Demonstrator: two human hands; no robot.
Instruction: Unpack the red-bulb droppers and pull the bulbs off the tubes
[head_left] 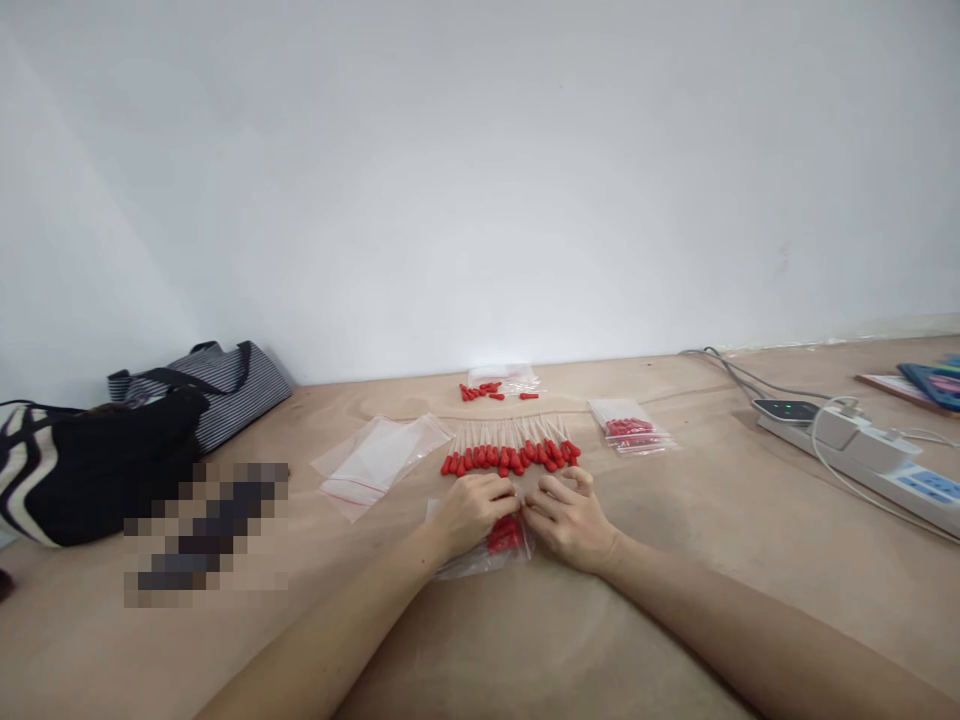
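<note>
Between my two hands lies a clear zip bag (474, 566) with red pieces (505, 534) inside. My left hand (475, 508) is closed on the bag's upper edge, its fingers curled over it. From the other side my right hand (568, 516) pinches the same edge, with the outer fingers bent and raised. Just beyond my hands is a row of thin pale sticks with red bulb-shaped ends (491, 457), the red ends facing me. My fingers hide part of the bag's opening.
Flat clear zip bags (375, 462) lie left of the row. A filled bag (631, 430) rests to the right. Loose red pieces (480, 391) and another bag (510, 377) are near the wall. A power strip (862, 460) stands far right; fabric bags (97, 470) sit at left.
</note>
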